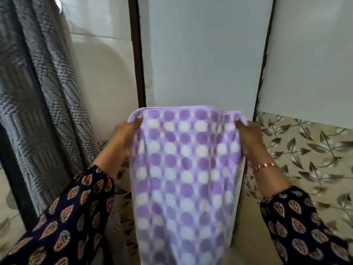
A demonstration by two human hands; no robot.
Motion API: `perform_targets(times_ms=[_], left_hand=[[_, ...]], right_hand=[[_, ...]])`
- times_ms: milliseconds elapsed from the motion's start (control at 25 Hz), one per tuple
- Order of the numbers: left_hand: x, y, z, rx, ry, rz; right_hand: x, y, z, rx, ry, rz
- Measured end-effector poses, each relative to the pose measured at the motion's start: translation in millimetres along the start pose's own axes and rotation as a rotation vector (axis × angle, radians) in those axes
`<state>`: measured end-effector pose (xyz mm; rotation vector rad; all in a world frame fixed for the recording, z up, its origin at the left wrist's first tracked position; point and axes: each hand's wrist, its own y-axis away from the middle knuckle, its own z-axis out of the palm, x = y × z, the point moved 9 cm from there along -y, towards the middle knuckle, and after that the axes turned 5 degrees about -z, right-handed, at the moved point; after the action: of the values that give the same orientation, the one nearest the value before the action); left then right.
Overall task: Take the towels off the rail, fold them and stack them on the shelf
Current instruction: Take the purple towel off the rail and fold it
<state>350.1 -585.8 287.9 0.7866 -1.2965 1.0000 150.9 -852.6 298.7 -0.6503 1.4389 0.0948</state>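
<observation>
A purple towel with white and violet dots [183,178] hangs in front of me, held up by its top edge. My left hand [122,142] pinches the top left corner and my right hand [248,138] pinches the top right corner. The cloth falls straight down past the bottom of the view. A grey textured towel [38,102] hangs at the left from a rail whose end is barely visible at the top. No shelf is in view.
A pale door panel [206,54] with a dark frame [137,54] stands straight ahead. Tiles with a leaf pattern [305,146] cover the lower wall at the right. A glossy cream wall [103,83] lies between the grey towel and the door frame.
</observation>
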Motion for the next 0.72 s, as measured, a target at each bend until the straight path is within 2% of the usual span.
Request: perform_targets(times_ms=[80,200,280,360,520,600,720], left_hand=[[7,-5,-27,0.256,-0.171,0.144],[27,18,-15,0.421,-0.519,0.397],[34,42,1,0.477,-0.603,0.508],[29,54,22,0.423,-0.559,0.543],[19,66,63,0.229,-0.441,0.524],[22,65,68,0.151,-0.428,0.518],[12,56,74,-0.061,-0.338,0.372]], right_hand=[[8,-10,-27,0.216,0.125,-0.046],[-3,6,-17,0.28,0.264,-0.114],[-19,24,0,0.271,0.339,-0.206],[-35,46,22,0.207,0.353,-0.313],[-55,88,78,-0.033,0.261,-0.522],[-66,87,82,-0.082,0.225,-0.547],[-67,68,83,-0.201,0.178,-0.49]])
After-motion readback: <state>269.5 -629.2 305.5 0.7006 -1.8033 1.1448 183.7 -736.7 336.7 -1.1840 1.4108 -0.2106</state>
